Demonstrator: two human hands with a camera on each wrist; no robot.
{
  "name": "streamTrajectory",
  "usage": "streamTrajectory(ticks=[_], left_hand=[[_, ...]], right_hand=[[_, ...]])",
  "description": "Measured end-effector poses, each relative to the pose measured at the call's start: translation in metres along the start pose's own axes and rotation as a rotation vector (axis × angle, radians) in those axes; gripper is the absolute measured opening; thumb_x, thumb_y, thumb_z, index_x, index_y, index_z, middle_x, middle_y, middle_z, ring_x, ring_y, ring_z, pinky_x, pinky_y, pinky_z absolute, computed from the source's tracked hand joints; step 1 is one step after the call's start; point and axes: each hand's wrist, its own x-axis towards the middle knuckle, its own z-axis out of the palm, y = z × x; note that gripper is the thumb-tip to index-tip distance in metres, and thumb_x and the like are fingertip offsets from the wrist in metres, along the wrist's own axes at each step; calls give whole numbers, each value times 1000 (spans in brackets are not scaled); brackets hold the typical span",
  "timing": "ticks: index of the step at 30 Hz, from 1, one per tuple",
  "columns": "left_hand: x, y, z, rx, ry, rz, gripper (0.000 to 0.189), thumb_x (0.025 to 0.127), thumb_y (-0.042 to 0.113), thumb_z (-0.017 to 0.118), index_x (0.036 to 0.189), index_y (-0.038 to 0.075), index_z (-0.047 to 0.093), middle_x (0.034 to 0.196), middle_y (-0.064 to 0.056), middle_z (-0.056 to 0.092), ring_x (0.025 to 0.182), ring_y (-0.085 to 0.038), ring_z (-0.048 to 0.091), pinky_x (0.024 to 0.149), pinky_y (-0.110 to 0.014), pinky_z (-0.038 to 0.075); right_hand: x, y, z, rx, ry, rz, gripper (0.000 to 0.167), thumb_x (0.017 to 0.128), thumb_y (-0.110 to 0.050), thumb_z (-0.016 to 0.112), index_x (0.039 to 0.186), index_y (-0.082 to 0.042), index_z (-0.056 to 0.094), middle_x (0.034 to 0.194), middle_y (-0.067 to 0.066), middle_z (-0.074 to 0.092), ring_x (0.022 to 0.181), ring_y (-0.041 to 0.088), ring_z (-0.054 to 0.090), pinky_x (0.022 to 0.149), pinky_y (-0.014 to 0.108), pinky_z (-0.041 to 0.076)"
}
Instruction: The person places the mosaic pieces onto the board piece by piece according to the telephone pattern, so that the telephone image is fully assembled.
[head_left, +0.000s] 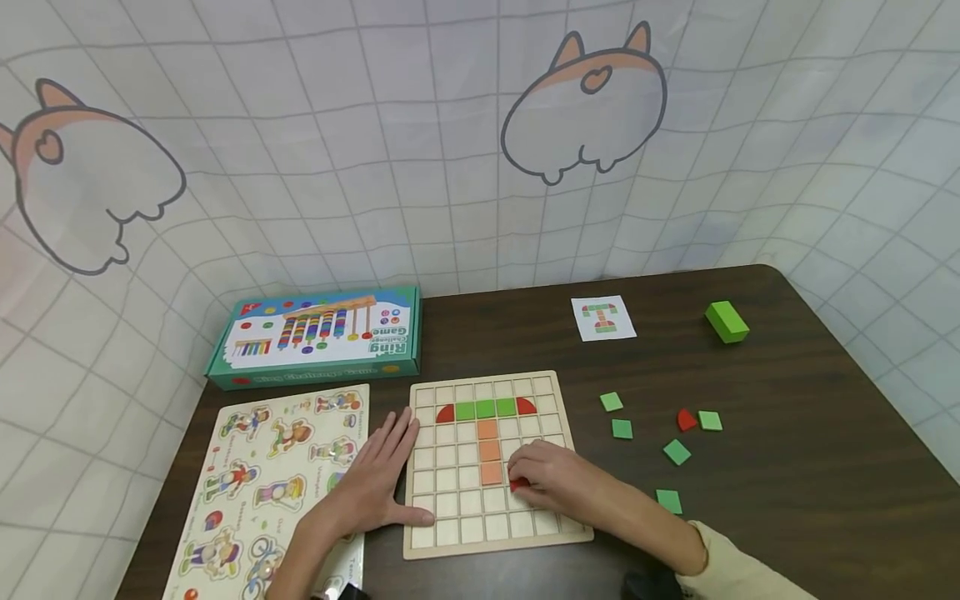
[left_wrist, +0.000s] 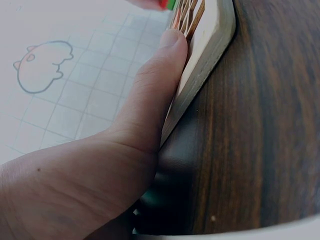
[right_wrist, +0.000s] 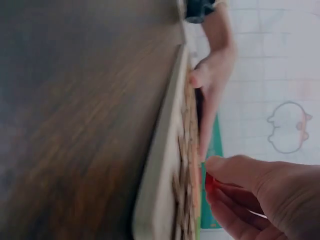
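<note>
A wooden grid board (head_left: 483,550) lies on the dark table. Across its upper part runs a row of green squares (head_left: 486,408) with a red quarter-round piece (head_left: 446,413) at each end. Below the row's middle, orange squares (head_left: 490,451) form a column. My right hand (head_left: 551,475) is over the board's right half, pinching a red piece (right_wrist: 209,181) between thumb and fingers, just right of the lowest orange square. My left hand (head_left: 378,479) rests along the board's left edge, fingers extended and thumb (left_wrist: 167,65) over the rim.
Loose green squares (head_left: 622,429) and a red piece (head_left: 686,420) lie right of the board. Behind them are a pattern card (head_left: 604,318) and a green block (head_left: 727,322). A boxed ring game (head_left: 315,337) and a picture puzzle board (head_left: 247,450) occupy the left.
</note>
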Motion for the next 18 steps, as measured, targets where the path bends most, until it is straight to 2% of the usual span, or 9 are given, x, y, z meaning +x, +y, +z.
streamTrajectory(ticks=[7, 14, 18], left_hand=[[0, 0, -2, 5, 12, 5, 125, 69, 74, 69, 157, 8, 10, 165, -13, 3, 152, -39, 6, 119, -59, 17], [-1, 0, -1, 6, 27, 12, 125, 68, 73, 70, 157, 7, 12, 165, -14, 5, 152, -39, 7, 118, -58, 17], [0, 1, 0, 1, 21, 8, 125, 68, 74, 69, 157, 7, 11, 165, -14, 5, 152, -39, 7, 119, -59, 17]], right_hand=[[10, -1, 10, -178, -29, 33, 2, 89, -12, 69, 89, -12, 71, 98, -2, 67, 93, 12, 61, 83, 20, 52], [10, -1, 10, -164, -72, 42, 10, 87, -13, 71, 97, -9, 74, 105, 1, 67, 98, 13, 61, 85, 21, 53], [1, 5, -8, -182, -75, 63, 24, 85, -18, 74, 108, -10, 73, 112, 2, 67, 103, 15, 62, 85, 26, 55]])
